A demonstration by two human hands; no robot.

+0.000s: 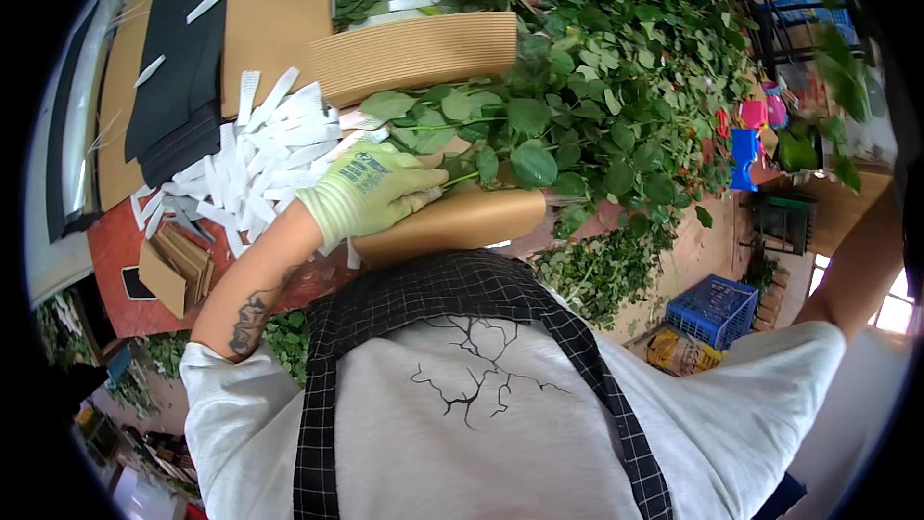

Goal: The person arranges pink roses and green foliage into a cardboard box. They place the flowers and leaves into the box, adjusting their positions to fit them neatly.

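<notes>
A leafy stem (532, 164) lies at the centre of the frame, its stalk running left to the tips of the gloved left hand (371, 191), which rests over a curled brown cardboard sheet (462, 226). The fingers are bent and slightly apart; whether they pinch the stalk or merely lie against it I cannot tell. The palm's weight probably steadies the sheet, whose curve would cradle the stems. The right forearm (863, 255) rises at the right edge, and the right hand is out of view, so I cannot tell how its fingers stand; blurred leaves (839, 87) hang above that arm. Just left of the glove, white mesh strips (260, 178) are heaped, presumably for easy reach. Corrugated cardboard (423, 53) sits at upper centre, beside a foliage pile (616, 67), and black sheets (183, 48) at upper left. As for writing, dark lettering marks the glove's back, and a yellow sack (681, 352) at lower right bears print too small to read.
</notes>
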